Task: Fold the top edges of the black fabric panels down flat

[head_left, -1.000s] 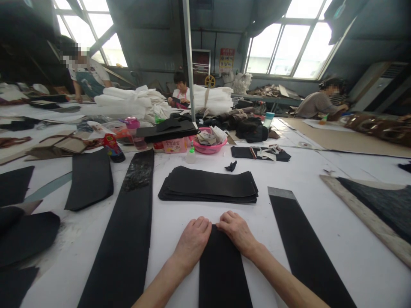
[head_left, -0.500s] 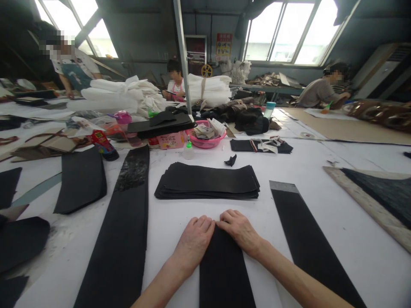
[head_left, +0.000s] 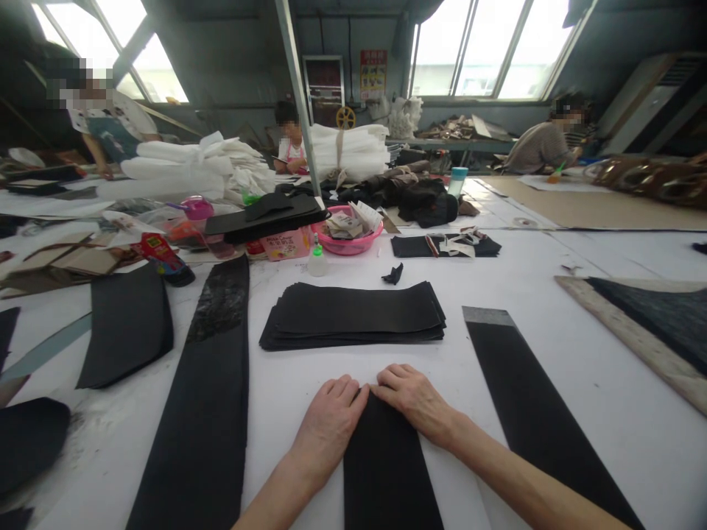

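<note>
A black strip (head_left: 389, 471) of sheet material lies lengthwise in front of me on the white table. My left hand (head_left: 334, 412) pinches the left side of its far end, fingers curled. At the same end, my right hand (head_left: 412, 397) grips the right side, and the two thumbs nearly meet at the edge. Just beyond my hands sits a stack of black pieces (head_left: 353, 313). To the left lies a long black strip (head_left: 199, 412) with a shiny far end. Another black strip (head_left: 546, 412), with a grey band at its far end, is on the right.
A small green-capped bottle (head_left: 317, 258) and a pink basin (head_left: 353, 241) with papers stand farther back. A black scrap (head_left: 392, 274) lies beyond the stack. At far right is a board (head_left: 618, 324) with dark material. Several people work around the table's far side.
The view has shifted slightly, so the background sits a little further left. My hands stay at the far end of the strip, their grip nearly the same.
</note>
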### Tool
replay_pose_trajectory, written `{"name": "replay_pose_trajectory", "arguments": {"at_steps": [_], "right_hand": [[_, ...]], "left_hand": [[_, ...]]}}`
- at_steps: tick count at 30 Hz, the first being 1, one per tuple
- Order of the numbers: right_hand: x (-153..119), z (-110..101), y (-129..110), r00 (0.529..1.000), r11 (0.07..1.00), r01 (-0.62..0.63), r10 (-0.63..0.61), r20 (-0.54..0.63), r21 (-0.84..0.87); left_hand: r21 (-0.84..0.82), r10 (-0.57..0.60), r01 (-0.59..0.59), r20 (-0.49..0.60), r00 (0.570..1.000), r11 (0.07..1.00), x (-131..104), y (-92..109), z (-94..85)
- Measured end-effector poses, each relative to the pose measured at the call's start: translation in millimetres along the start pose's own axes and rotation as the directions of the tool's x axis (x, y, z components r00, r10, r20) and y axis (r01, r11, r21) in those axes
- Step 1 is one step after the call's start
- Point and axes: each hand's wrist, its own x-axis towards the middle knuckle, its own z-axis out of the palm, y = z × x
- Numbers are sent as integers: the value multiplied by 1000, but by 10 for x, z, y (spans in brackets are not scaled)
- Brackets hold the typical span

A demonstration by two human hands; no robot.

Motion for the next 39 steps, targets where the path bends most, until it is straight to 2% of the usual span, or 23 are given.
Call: {"name": "replay_pose_trajectory", "arguments": {"at_steps": [14,21,26,39], "right_hand": [[-183,-92,144,999,997,-46,45,21,59],[-267,-153,194,997,993,-80,78,31,83],[-287,-169,204,995,992,-92,88,46,88],[-388,-153,184,989,978,-143,146,-7,152]], "left_hand": [[133,46,-39,-45,998,990,-62,-17,36],[186,86,-58,-145,986,981,-161,-63,107],[180,62,-21,-227,972,984,-228,-88,168],[83,-65,94,-305,950,992,-270,-66,203]]}}
